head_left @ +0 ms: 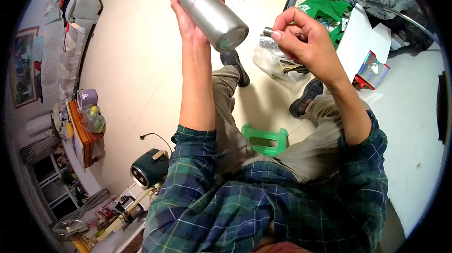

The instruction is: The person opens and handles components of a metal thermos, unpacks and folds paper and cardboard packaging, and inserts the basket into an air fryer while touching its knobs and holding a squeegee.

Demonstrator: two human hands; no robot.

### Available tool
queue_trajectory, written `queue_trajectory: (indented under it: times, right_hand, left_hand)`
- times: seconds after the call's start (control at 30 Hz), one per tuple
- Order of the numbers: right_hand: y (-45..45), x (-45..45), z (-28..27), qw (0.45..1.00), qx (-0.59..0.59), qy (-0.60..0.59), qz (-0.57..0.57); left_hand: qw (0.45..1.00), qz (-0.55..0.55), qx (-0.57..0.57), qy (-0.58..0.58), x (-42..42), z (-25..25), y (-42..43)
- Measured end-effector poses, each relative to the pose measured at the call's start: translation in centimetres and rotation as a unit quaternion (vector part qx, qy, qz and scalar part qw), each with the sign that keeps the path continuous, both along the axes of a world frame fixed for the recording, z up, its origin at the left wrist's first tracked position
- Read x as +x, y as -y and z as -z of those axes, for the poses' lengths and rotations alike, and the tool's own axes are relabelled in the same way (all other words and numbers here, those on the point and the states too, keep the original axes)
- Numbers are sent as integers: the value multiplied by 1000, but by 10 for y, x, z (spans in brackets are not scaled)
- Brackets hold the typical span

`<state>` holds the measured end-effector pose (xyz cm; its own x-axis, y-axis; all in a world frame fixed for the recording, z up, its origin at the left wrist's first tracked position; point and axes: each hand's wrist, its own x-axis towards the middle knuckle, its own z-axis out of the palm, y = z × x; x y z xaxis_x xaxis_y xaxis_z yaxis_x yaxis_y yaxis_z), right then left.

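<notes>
In the head view, I look down on a person in a checked shirt [254, 201], with a silver bottle [207, 12] lifted above the floor [136, 64] in the left hand [189, 32]. The bottle looks smooth, so I think it might slip if the fingers get loose, and then it could bang on the hard floor or land on a shoe [234, 67]. It is also tipped, which might help it slide. The right hand [308, 41] has a small shiny piece [268, 31], and I can't tell what that piece is. Only the tips pinch it, so a little slip could drop it by the clear plastic bag [268, 57] near the feet, and it might get lost there. The left arm [197, 83] reaches straight out from the body, palm up, with the bottle lying across it and the grip curled part way around its sides. The right arm [351, 107] leans in toward the middle, wrist bent, with the grip pinched tight between thumb and pointer finger. The two hands are apart, and the small piece isn't touching the bottle.
</notes>
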<state>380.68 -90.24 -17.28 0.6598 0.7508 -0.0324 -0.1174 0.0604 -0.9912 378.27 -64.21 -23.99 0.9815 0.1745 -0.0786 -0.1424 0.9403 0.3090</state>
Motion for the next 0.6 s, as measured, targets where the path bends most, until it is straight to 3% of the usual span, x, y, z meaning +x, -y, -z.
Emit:
queue_trajectory:
  times: [0.07,0.13,0.33,0.4,0.6]
  right_hand:
    - [-1,-4,0,1000,13,-1,8]
    - [-3,-8,-3,999,28,15,27]
    - [-23,-10,5,991,64,87,78]
    - [-28,-6,8,988,-14,130,82]
    - [-25,-2,10,996,-13,53,67]
  left_hand:
    - [990,-6,-134,-53,0,7,7]
    - [982,-34,-165,-82,4,14,10]
    - [986,-69,-93,-118,13,16,21]
    - [989,-75,-51,-119,14,15,29]
    - [975,-156,2,-158,17,4,30]
